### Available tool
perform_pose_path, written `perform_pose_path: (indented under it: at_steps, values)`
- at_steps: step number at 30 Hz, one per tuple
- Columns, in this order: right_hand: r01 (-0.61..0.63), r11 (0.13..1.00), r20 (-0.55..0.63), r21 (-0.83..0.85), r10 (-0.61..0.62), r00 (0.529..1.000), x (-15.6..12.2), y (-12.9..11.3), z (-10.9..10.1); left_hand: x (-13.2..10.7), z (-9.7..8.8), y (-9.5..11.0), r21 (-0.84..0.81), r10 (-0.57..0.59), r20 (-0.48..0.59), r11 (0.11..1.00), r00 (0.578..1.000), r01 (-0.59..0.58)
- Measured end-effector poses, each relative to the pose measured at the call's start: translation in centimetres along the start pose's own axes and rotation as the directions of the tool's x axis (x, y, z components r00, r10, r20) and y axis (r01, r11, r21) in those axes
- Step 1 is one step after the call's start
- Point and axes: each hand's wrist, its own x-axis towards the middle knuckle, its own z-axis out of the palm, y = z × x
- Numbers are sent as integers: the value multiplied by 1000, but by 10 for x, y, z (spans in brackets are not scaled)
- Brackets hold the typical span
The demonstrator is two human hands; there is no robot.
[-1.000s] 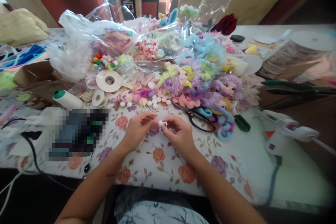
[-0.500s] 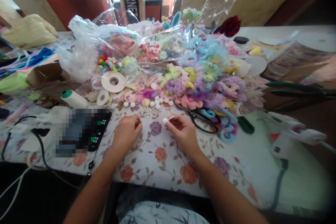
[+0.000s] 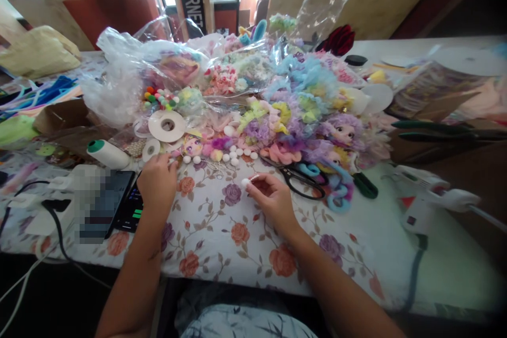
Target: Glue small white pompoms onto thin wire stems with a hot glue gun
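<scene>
My right hand (image 3: pixel 271 198) pinches a small white ball (image 3: pixel 246 183) between thumb and fingers above the floral tablecloth (image 3: pixel 216 232). A short row of tiny white beads (image 3: pixel 254 176) shows at its fingertips. My left hand (image 3: pixel 157 182) reaches forward beside the phones, its fingers a little apart and partly hidden behind the back of the hand. Just beyond those fingers stands a small ribbon spool (image 3: pixel 151 150). Several loose white balls (image 3: pixel 234 161) lie in front of the pile, near a doll face (image 3: pixel 193 147) and a strand of pearl beads (image 3: pixel 216 167).
Black-handled scissors (image 3: pixel 303 184) lie right of my right hand. A glue gun (image 3: pixel 422 200) is farther right. At left are a thread cone (image 3: pixel 108 153), a phone (image 3: pixel 121 195) and cables (image 3: pixel 59 216). Colourful ruffled trims (image 3: pixel 301 90) and plastic bags (image 3: pixel 119 63) fill the back.
My left hand has moved left and forward, from the middle of the cloth to near the small ribbon spool. My right hand still holds the white ball; the whole view has shifted slightly.
</scene>
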Motion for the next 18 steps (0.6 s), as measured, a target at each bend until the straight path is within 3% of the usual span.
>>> perform_pose_path:
  at_steps: [2, 4, 6, 8, 9, 11, 13, 18]
  values:
    - [0, 1000, 10, 17, -1, 1000, -1, 1, 1, -6, -3, 13, -255, 69, -8, 964, 998, -69]
    - [7, 1000, 13, 28, -8, 1000, -1, 2, 1, -13, -4, 32, -570, 181, 131, 818, 975, -76]
    - [27, 999, 12, 38, -28, 1000, -2, 4, 1, -21, -1, 51, -764, 374, 318, 645, 871, 2]
    - [57, 997, 11, 45, -57, 998, -2, 5, 0, -27, 6, 67, -846, 471, 409, 516, 782, 131]
    - [73, 996, 7, 45, -74, 997, -2, 5, -1, -29, 9, 73, -861, 484, 431, 472, 762, 187]
    - [106, 994, 0, 41, -106, 994, -2, 4, -2, -32, 17, 78, -880, 471, 448, 383, 760, 281]
    - [133, 991, 2, 23, -133, 991, -2, 2, -2, -35, 23, 77, -895, 436, 438, 294, 786, 336]
    - [239, 966, 24, -97, -238, 971, -4, -4, -1, -43, 29, 70, -929, 374, 370, 175, 851, 327]
